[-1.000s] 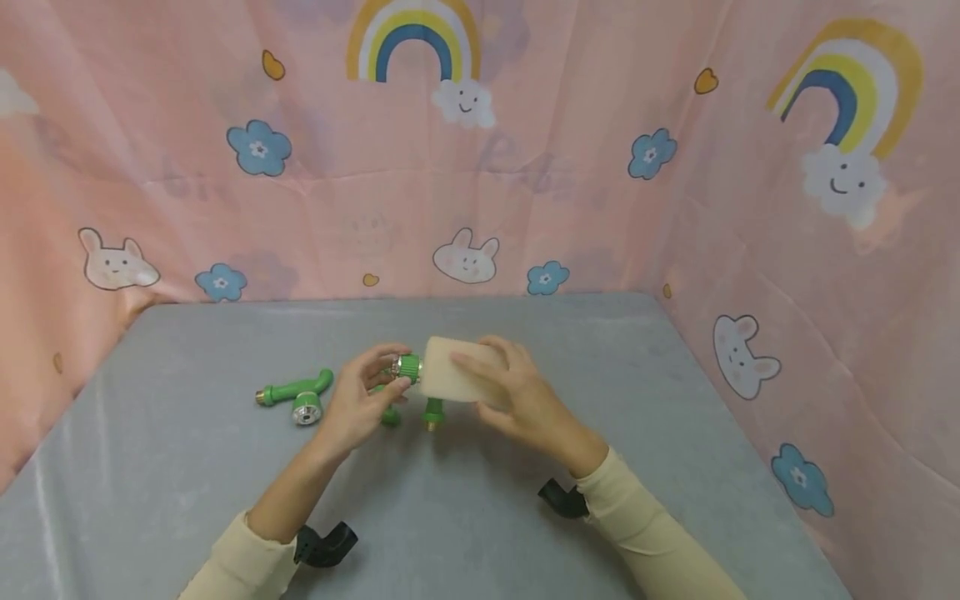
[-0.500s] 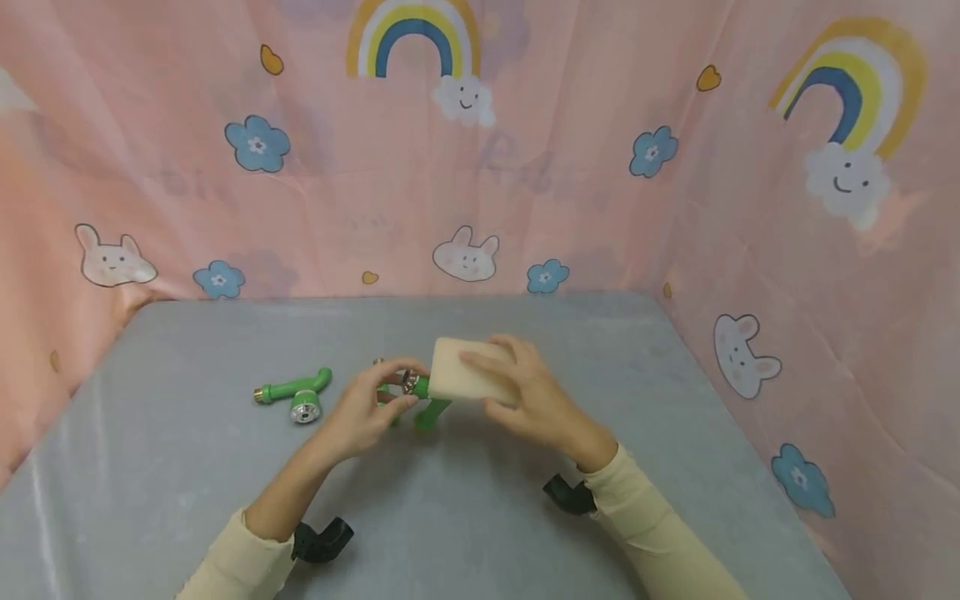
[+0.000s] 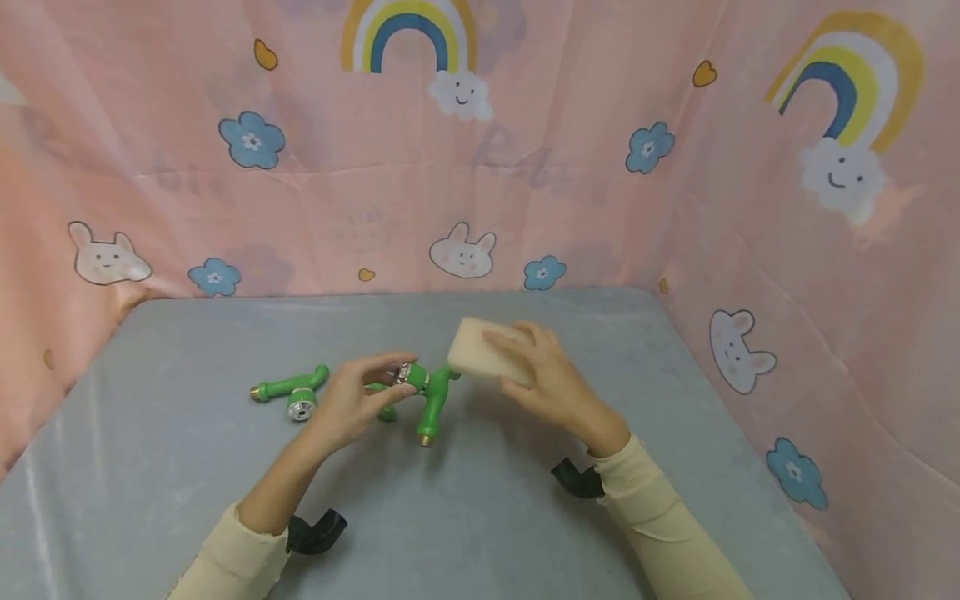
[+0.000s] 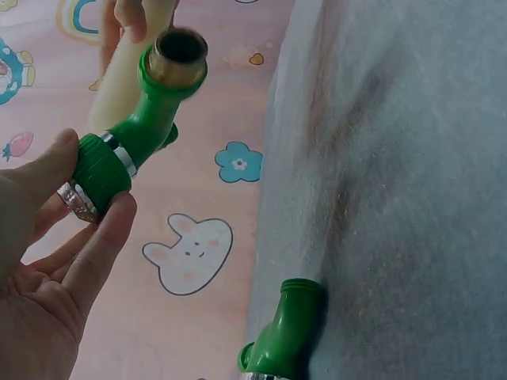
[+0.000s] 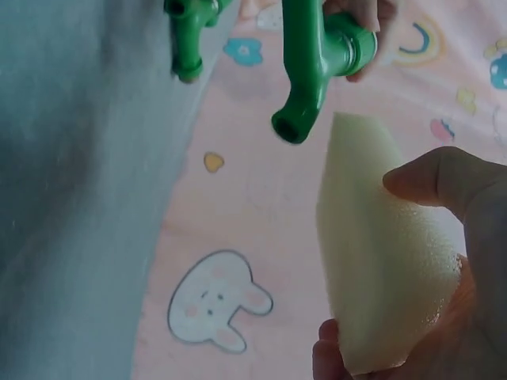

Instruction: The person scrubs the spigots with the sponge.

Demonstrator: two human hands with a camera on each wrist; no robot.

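My left hand [image 3: 351, 407] pinches a green faucet [image 3: 435, 404] by its ribbed, silver-capped knob [image 4: 103, 172], holding it above the table. The brass threaded end [image 4: 179, 59] faces the left wrist camera, and the green spout [image 5: 297, 119] shows in the right wrist view. In my right hand [image 3: 558, 383] is a cream-coloured sponge block [image 3: 483, 350], gripped between thumb and fingers. The sponge stands just to the right of the spout, its near corner overlapping it in the head view. Behind my left fingers, another green faucet [image 4: 293, 328] lies on the table, partly hidden.
A third green faucet [image 3: 288, 387] with a silver-faced knob lies left of my left hand. Grey cloth covers the table [image 3: 480, 517]. Pink printed curtains [image 3: 570, 208] rise along its back and sides. Black curved pieces [image 3: 318, 532] stick out by both wrists.
The sponge has shifted right and slightly up, off the faucet it was covering. The faucet has turned in my left hand, and its body and threaded end now show.
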